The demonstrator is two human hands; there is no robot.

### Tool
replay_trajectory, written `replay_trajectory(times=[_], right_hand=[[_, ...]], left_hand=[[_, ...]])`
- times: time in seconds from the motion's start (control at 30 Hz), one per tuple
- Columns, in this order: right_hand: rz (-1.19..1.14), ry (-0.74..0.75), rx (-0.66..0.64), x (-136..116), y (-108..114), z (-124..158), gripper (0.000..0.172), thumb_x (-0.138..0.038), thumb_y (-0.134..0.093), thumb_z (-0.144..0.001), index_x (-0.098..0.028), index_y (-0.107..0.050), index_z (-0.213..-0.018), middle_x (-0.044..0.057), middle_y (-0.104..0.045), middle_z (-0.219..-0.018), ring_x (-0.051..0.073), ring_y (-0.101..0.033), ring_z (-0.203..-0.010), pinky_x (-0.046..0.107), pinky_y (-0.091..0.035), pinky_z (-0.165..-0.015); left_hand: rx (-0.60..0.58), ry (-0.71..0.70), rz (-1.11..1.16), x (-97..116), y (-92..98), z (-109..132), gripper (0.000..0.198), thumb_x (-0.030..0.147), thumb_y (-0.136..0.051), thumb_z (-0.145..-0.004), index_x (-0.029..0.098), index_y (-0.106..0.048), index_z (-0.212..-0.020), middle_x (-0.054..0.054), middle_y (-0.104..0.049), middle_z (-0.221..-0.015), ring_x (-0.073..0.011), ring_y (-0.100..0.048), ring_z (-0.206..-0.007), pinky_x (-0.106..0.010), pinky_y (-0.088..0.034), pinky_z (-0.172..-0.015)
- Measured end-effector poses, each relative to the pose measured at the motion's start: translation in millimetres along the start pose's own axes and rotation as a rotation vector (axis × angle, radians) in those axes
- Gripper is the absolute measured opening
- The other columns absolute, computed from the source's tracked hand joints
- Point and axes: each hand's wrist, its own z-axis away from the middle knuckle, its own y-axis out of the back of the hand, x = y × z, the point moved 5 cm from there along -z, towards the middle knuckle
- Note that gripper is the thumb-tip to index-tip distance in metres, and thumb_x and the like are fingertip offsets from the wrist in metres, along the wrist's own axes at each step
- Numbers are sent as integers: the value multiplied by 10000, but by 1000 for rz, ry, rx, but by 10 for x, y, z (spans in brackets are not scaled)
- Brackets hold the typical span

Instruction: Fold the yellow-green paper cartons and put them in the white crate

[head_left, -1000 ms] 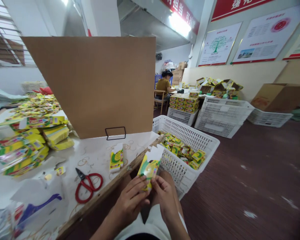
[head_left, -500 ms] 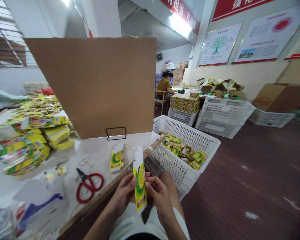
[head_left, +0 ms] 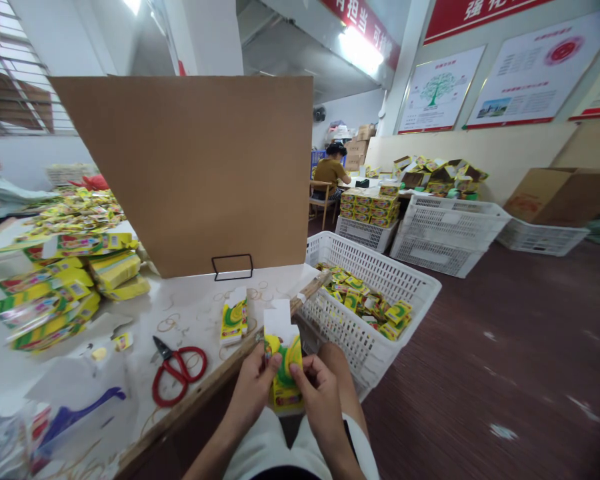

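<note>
Left hand (head_left: 255, 379) and right hand (head_left: 321, 388) pinch carton (head_left: 284, 353) at opposite sides, left of crate (head_left: 347, 337), flaps (head_left: 279, 316) upward, seemingly for steadiness.

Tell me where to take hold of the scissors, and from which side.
By the red handles, coming from the wooden edge on the person's side. The scissors lie flat with those loops nearest that edge and the dark blades pointing away, so this approach should stay clear of the tips. Hooking through a loop looks easiest.
</note>
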Motion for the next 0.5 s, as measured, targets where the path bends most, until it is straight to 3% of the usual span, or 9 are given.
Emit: replay_trajectory(times=[0.13,0.2,0.3,0.37,0.5], right_hand=[[45,47,31,-46,38,-12,231,-353,-702,-743,-160,-574,-735,6,-605,-694,144,-546,-652,245,-449,-617],[63,84,3,-99,34,-17,215,-317,-706,-740,-166,-591,-843,25,-634,-787,170,-585,-741,266,-471,-687],[102,137,-74,-221,13,-14,389,-294,-667,-778,-196,-531,-1129,50,-649,-944,187,-608,-832,289,-487,-750],[122,147,-139,-323,2,-4,505,-301,-634,-806,-217,-450,-1268,57,-651,-997,189,-616,-854,297,-492,-772],[247,133,-223,-516,14,15,368,-353,-608,-820,-192,-585,-1150,48,-668,-869,198,-628,-818,267,-500,-702]], left_hand=[[23,-43,-72,62,0,69,648,352,-619,-815,161,-246,-1309,-122,-682,-1019,-255,-657,-911,-398,-512,-816],[-2,-62,-82,98,-1,101,680,329,-591,-836,179,-176,-1354,-115,-683,-1003,-254,-655,-922,-404,-506,-827],[-103,-93,-108,152,-4,121,654,301,-566,-855,202,-203,-1390,-110,-662,-1063,-242,-622,-1014,-389,-467,-912],[-196,-80,-98,173,-2,125,637,295,-567,-858,210,-234,-1394,-91,-663,-1021,-229,-624,-985,-361,-474,-884],[-357,32,32,181,-9,155,560,308,-630,-822,216,-346,-1296,-42,-648,-871,-198,-644,-813,-315,-498,-731]])
